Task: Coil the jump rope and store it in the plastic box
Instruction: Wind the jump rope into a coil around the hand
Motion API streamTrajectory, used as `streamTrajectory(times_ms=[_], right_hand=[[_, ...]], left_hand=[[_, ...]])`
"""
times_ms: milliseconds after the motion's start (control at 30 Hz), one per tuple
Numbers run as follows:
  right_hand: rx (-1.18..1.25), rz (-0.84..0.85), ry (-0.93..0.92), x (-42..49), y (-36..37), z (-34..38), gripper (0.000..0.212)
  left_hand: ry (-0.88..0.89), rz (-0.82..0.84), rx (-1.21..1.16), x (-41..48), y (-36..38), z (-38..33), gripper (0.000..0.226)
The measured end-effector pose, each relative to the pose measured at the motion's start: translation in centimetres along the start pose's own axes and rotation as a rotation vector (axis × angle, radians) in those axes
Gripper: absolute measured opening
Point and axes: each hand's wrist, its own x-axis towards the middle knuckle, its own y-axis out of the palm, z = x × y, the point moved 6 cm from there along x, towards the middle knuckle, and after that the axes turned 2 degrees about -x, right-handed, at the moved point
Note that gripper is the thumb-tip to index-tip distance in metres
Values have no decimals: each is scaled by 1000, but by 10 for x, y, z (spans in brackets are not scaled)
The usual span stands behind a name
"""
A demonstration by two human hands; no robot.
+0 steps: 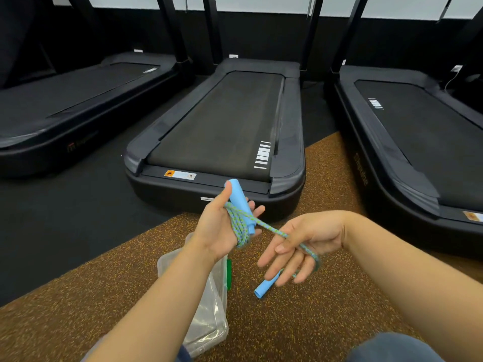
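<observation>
My left hand holds one light blue handle of the jump rope upright under the thumb, with several turns of the blue-green braided rope wound around the palm. A taut stretch of rope runs right to my right hand, where it loops around the fingers. The second blue handle dangles below my right hand, near the floor. The clear plastic box with a green latch lies open on the floor under my left forearm, partly hidden by it.
Brown speckled rubber flooring lies under the box and my arms. Three black treadmills stand ahead: one in the middle, one at left, one at right. My knee in blue fabric shows at the bottom right.
</observation>
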Motion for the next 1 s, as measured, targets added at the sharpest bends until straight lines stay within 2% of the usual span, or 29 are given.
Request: streamTrajectory(times_ms=[233,533,667,867,1000], right_hand=[[40,180,-111,29,30,-15,36],[80,257,-162,57,43,-37,38],[68,194,-139,64,30,-39,39],[56,32,-117,64,3,-27,35],[50,-165,-165,55,-17,-6,28]], left_hand=[[19,142,-289,-4,10,-2,65],[-45,432,-399,-19,25,-3,89],[-144,576,-359,-25,34,6,85],[-220,630,-268,-30,38,14,85],[-266,666,-246,-32,41,19,85]])
